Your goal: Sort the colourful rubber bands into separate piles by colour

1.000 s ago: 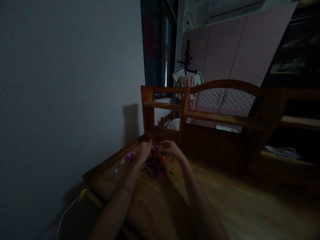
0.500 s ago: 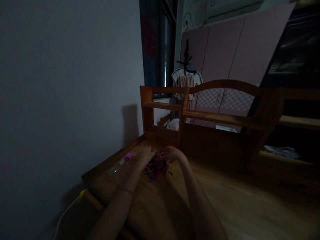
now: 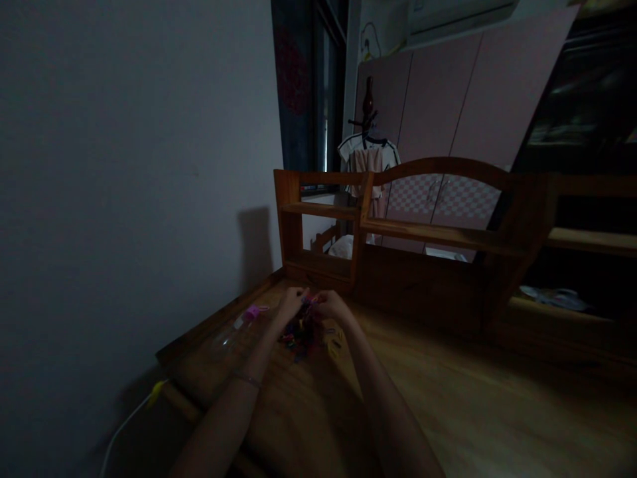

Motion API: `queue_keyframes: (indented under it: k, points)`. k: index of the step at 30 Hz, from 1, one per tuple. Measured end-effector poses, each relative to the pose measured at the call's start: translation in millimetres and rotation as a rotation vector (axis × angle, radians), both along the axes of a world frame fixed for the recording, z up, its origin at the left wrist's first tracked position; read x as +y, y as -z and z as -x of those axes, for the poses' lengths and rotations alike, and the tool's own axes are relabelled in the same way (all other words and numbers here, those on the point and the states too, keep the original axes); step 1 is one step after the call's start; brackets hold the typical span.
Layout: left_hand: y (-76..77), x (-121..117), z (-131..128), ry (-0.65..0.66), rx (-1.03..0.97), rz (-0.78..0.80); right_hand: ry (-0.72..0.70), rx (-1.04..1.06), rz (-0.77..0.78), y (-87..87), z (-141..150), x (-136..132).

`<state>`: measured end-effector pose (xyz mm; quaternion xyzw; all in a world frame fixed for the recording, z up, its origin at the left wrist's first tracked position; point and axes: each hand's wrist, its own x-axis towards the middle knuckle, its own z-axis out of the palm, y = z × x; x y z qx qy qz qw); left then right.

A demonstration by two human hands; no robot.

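Above the far side of a pile of small multicoloured pieces (image 3: 301,340), the fingers of the left hand (image 3: 292,304) and the right hand (image 3: 331,307) face each other, tips near one another with a few bright pieces showing between them. The fingers of both hands are bent inward; whether either set is clamped on a piece or slightly apart cannot be told in this dim light. The pile spreads below the fingertips and toward the wearer, its pieces (pink, blue, yellow and darker ones) too blurred to make out singly. Just beyond the pile, on the near side of the right fingers, a few loose pieces (image 3: 334,345) lie scattered, some of them yellow. To the left of the left fingers, a pink part (image 3: 252,313) lies beside a clear container (image 3: 226,340), which rests on its side. All of this is on a wooden desk (image 3: 423,385). A thin band (image 3: 246,379) circles the left wrist, well behind the fingers. Past the fingertips stands a wooden shelf unit (image 3: 321,264), with hanging clothes (image 3: 367,162) and a pink wardrobe (image 3: 440,113) farther off; a pale wall (image 3: 149,166) rises to the fingers' left.
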<state>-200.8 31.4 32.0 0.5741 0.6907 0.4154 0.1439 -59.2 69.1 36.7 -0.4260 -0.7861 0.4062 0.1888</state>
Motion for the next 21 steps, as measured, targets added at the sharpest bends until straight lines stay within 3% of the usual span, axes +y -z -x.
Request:
queue_keyframes:
  k: [9, 17, 21]
  points:
    - [9.1, 7.5, 6.8, -0.067, 0.125, -0.079, -0.026, 0.169, -0.008, 2.5, -10.8, 22.0]
    - [20.9, 17.5, 11.5, -0.014, 0.194, -0.082, 0.113, 0.062, -0.09, 22.4, -18.1, 38.0]
    - [21.6, 15.2, 14.7, 0.055, 0.167, -0.039, 0.07, -0.017, -0.117, 27.9, -11.8, 31.0]
